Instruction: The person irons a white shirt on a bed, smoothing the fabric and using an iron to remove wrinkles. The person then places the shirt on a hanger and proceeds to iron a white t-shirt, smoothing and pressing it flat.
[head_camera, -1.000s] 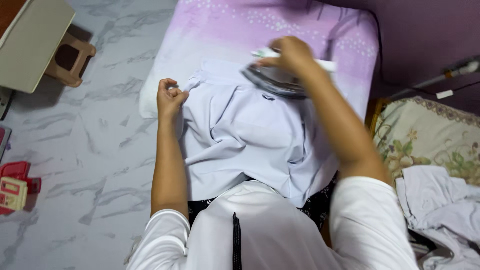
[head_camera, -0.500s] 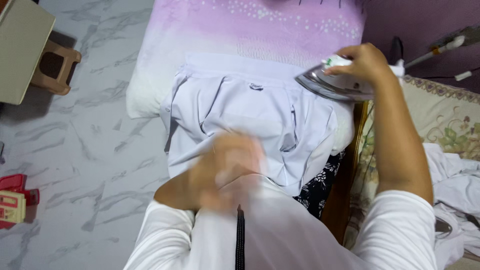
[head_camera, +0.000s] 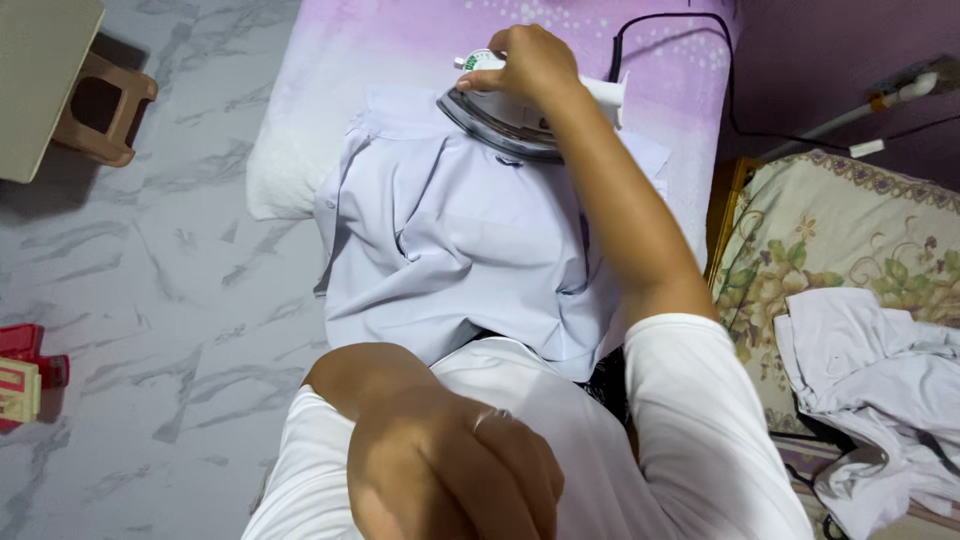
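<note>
1. Iron (head_camera: 510, 118) gripped by the handle in the right hand (head_camera: 530, 62), fingers wrapped tight round it; soleplate flat on the collar end of the pale shirt (head_camera: 470, 250).
2. Shirt spread over the lilac padded cushion (head_camera: 400, 45) on the marble floor (head_camera: 150, 280), collar end away from the body, lower part creased and bunched toward the lap.
3. Left hand (head_camera: 450, 470) drawn close to the chest, off the cloth, fingers curled together and apparently holding nothing; hard to tell more so near the lens.
4. Best to bring that left hand back to the fabric edge and pull it taut ahead of the soleplate, well clear of the hot metal.
5. Worth flattening the folds in the middle before gliding over them, or likely to press creases in.
6. Keep the strokes slow and even, never resting long in one spot.
7. Mind the black cord (head_camera: 680, 60) trailing over the cushion toward the wall; better kept behind the iron and away from the cloth.
8. Second white garment (head_camera: 870, 380) heaped on the floral mattress (head_camera: 830, 230), well apart.
</note>
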